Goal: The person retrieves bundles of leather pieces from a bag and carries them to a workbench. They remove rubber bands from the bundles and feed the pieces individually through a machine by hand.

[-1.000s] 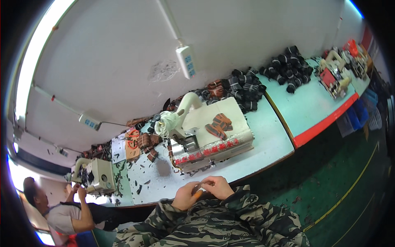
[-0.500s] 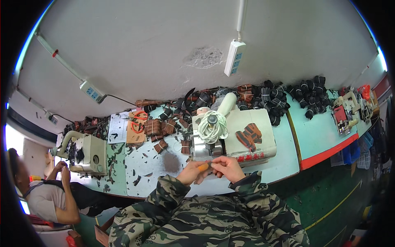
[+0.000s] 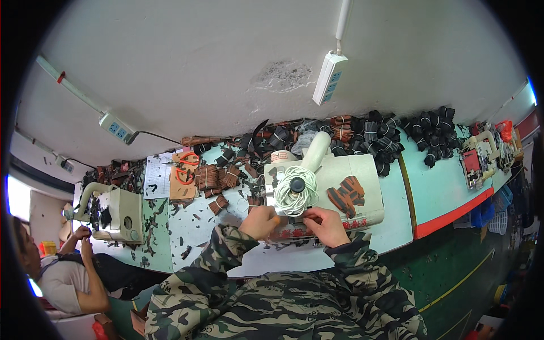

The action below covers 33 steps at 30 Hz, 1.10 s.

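My left hand (image 3: 260, 223) and my right hand (image 3: 328, 226) are at the front edge of a cream bench machine (image 3: 362, 190), just below its metal working end. The fingers of both are closed in a pinch; what lies between them is too small and dark to make out. An orange band shows on a finger of my left hand. Right above my hands, a coil of pale cord (image 3: 294, 195) hangs round the machine's black knob (image 3: 297, 184). Brown-and-black strip pieces (image 3: 347, 195) lie on the machine's top, to the right.
Bundles of brown strips (image 3: 208, 178) and black bundles (image 3: 374, 133) lie along the wall. Orange-handled scissors (image 3: 186, 169) rest on a brown card beside a paper sheet (image 3: 158, 180). Dark scraps litter the table. At left, a person (image 3: 68, 277) sits by another machine (image 3: 116, 214).
Both hands have moved forward, from in front of the machine to its working end beneath the cord coil. They are farther apart now. The view has shifted slightly.
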Each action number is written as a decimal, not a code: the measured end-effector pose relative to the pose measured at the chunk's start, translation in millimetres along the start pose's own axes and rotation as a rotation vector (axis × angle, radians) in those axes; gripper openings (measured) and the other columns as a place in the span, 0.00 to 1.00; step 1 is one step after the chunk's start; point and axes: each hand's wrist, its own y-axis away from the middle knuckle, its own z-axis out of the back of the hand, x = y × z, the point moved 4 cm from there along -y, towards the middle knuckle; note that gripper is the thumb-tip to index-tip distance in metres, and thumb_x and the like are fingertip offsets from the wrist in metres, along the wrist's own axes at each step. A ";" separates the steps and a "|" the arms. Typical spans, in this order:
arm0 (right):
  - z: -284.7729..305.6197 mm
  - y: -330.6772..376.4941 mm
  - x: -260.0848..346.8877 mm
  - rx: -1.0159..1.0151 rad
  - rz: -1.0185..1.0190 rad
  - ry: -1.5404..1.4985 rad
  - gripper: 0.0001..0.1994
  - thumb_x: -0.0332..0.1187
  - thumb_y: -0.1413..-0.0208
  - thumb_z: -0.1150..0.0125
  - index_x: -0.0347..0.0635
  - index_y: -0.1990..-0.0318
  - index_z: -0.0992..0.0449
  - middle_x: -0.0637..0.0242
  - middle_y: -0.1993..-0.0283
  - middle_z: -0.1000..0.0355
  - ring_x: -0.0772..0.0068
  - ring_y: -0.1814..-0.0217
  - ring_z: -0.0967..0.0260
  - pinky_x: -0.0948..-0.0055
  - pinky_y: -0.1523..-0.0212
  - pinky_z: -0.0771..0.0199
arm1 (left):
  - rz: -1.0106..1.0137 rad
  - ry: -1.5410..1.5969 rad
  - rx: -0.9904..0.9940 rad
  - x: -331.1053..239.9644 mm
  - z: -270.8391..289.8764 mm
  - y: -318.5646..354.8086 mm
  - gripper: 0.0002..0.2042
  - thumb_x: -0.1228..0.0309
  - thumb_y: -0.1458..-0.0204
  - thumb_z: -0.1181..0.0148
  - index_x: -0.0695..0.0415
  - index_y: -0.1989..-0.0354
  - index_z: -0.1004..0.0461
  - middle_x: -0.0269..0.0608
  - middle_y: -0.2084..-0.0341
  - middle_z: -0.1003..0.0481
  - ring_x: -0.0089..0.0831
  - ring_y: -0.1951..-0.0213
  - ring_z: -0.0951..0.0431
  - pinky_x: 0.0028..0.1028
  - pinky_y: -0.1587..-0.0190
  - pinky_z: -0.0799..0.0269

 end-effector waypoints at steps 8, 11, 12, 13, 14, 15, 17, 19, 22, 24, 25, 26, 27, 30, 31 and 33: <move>-8.6 -8.8 7.0 -0.070 0.299 0.504 0.08 0.26 0.58 0.42 0.33 0.68 0.28 0.55 0.73 0.30 0.60 0.73 0.30 0.72 0.70 0.32 | -0.111 -0.022 0.032 -17.1 -13.8 -3.7 0.11 0.70 0.50 0.52 0.69 0.71 0.30 0.44 0.87 0.28 0.29 0.88 0.27 0.27 0.83 0.31; 7.6 1.4 15.1 -0.126 0.184 0.280 0.06 0.25 0.58 0.43 0.34 0.70 0.28 0.57 0.73 0.30 0.57 0.72 0.31 0.70 0.69 0.32 | -0.038 -0.041 0.061 -10.2 -9.9 -1.0 0.10 0.70 0.49 0.53 0.67 0.70 0.31 0.42 0.85 0.28 0.27 0.89 0.29 0.25 0.87 0.33; 15.8 5.4 14.9 -0.137 0.185 0.283 0.06 0.25 0.58 0.43 0.34 0.70 0.28 0.57 0.73 0.30 0.57 0.72 0.31 0.70 0.69 0.32 | -0.047 -0.045 0.065 -11.1 -15.0 0.8 0.10 0.70 0.49 0.53 0.67 0.70 0.31 0.42 0.85 0.28 0.27 0.89 0.29 0.25 0.87 0.33; 34.8 15.2 20.7 -0.370 0.354 0.370 0.06 0.25 0.58 0.43 0.35 0.69 0.27 0.58 0.72 0.30 0.58 0.72 0.32 0.70 0.69 0.32 | -0.026 0.003 0.097 -11.7 -22.8 4.6 0.10 0.70 0.49 0.52 0.66 0.68 0.31 0.42 0.85 0.28 0.27 0.89 0.28 0.25 0.88 0.34; 46.9 22.9 24.3 -0.590 0.529 0.440 0.06 0.25 0.58 0.43 0.36 0.69 0.27 0.59 0.70 0.30 0.59 0.72 0.33 0.69 0.69 0.33 | 0.008 0.052 0.111 -14.1 -27.1 13.8 0.10 0.70 0.50 0.52 0.65 0.66 0.31 0.42 0.84 0.28 0.27 0.89 0.28 0.25 0.88 0.34; 57.4 26.3 21.1 -0.592 0.535 0.441 0.06 0.25 0.58 0.43 0.36 0.69 0.27 0.59 0.70 0.30 0.59 0.72 0.33 0.69 0.69 0.33 | -0.022 0.026 0.124 -26.5 -39.5 24.2 0.10 0.70 0.50 0.51 0.63 0.63 0.32 0.42 0.83 0.28 0.26 0.88 0.28 0.25 0.87 0.34; 70.7 34.5 16.6 -0.635 0.659 0.891 0.09 0.25 0.59 0.42 0.37 0.67 0.27 0.61 0.65 0.32 0.59 0.73 0.34 0.69 0.69 0.33 | -0.166 0.112 0.197 -41.3 -74.8 26.5 0.16 0.72 0.52 0.47 0.62 0.54 0.36 0.46 0.69 0.27 0.30 0.79 0.25 0.26 0.80 0.30; 74.6 38.4 4.4 -0.655 0.655 0.890 0.10 0.26 0.59 0.41 0.38 0.65 0.28 0.60 0.63 0.33 0.60 0.74 0.35 0.68 0.71 0.33 | -0.378 -0.113 -0.026 -57.9 -89.8 13.7 0.19 0.74 0.55 0.47 0.62 0.53 0.37 0.48 0.66 0.29 0.35 0.72 0.26 0.29 0.72 0.30; 74.4 53.2 -13.6 -0.670 0.416 0.697 0.12 0.27 0.59 0.40 0.38 0.64 0.29 0.59 0.64 0.34 0.61 0.75 0.35 0.68 0.73 0.34 | -0.647 -0.400 -0.404 -72.5 -98.6 -5.5 0.24 0.77 0.60 0.45 0.63 0.50 0.40 0.50 0.58 0.33 0.44 0.60 0.30 0.33 0.58 0.33; 80.8 54.5 -24.9 -0.672 0.194 0.505 0.12 0.27 0.59 0.39 0.38 0.64 0.29 0.59 0.66 0.33 0.61 0.76 0.35 0.67 0.74 0.34 | -0.730 -0.465 -0.555 -79.7 -96.5 -21.4 0.26 0.79 0.62 0.45 0.63 0.50 0.41 0.51 0.55 0.36 0.47 0.55 0.34 0.34 0.52 0.37; 80.7 50.8 -30.3 -0.666 0.181 0.429 0.12 0.27 0.59 0.39 0.37 0.64 0.29 0.59 0.69 0.33 0.61 0.76 0.34 0.67 0.73 0.33 | -0.695 -0.489 -0.562 -80.4 -97.0 -31.1 0.27 0.79 0.63 0.45 0.63 0.49 0.41 0.50 0.54 0.37 0.47 0.53 0.36 0.34 0.51 0.38; 79.0 44.6 -37.2 -0.654 0.168 0.348 0.13 0.28 0.59 0.39 0.36 0.64 0.29 0.59 0.71 0.32 0.61 0.76 0.33 0.68 0.73 0.33 | -0.655 -0.516 -0.571 -81.7 -96.9 -37.3 0.28 0.80 0.63 0.45 0.63 0.49 0.42 0.50 0.53 0.38 0.47 0.52 0.38 0.34 0.50 0.39; 77.6 39.3 -34.6 -0.696 0.275 0.373 0.13 0.26 0.59 0.38 0.34 0.63 0.28 0.61 0.76 0.31 0.70 0.80 0.33 0.75 0.75 0.32 | -0.624 -0.482 -0.517 -87.3 -98.8 -36.9 0.28 0.81 0.64 0.45 0.62 0.49 0.41 0.49 0.53 0.37 0.46 0.51 0.37 0.33 0.49 0.39; 77.7 21.3 -39.9 -0.648 0.327 0.332 0.13 0.25 0.60 0.38 0.35 0.63 0.28 0.59 0.74 0.30 0.68 0.78 0.31 0.75 0.74 0.31 | -0.672 -0.442 -0.491 -88.3 -107.3 -34.5 0.27 0.82 0.65 0.46 0.60 0.50 0.41 0.46 0.55 0.36 0.44 0.55 0.35 0.34 0.54 0.36; 81.9 22.8 -38.4 -0.654 0.386 0.362 0.12 0.23 0.61 0.40 0.36 0.64 0.28 0.59 0.73 0.30 0.64 0.77 0.31 0.73 0.74 0.31 | -0.678 -0.449 -0.491 -86.8 -107.4 -34.4 0.27 0.82 0.65 0.46 0.60 0.50 0.41 0.46 0.55 0.36 0.44 0.55 0.35 0.34 0.54 0.36; 95.0 23.9 -36.0 -0.657 0.377 0.401 0.12 0.23 0.60 0.40 0.37 0.64 0.27 0.59 0.72 0.31 0.62 0.75 0.31 0.71 0.73 0.31 | -0.679 -0.453 -0.589 -84.7 -101.0 -32.6 0.27 0.81 0.66 0.45 0.59 0.51 0.39 0.45 0.55 0.36 0.44 0.55 0.35 0.34 0.54 0.36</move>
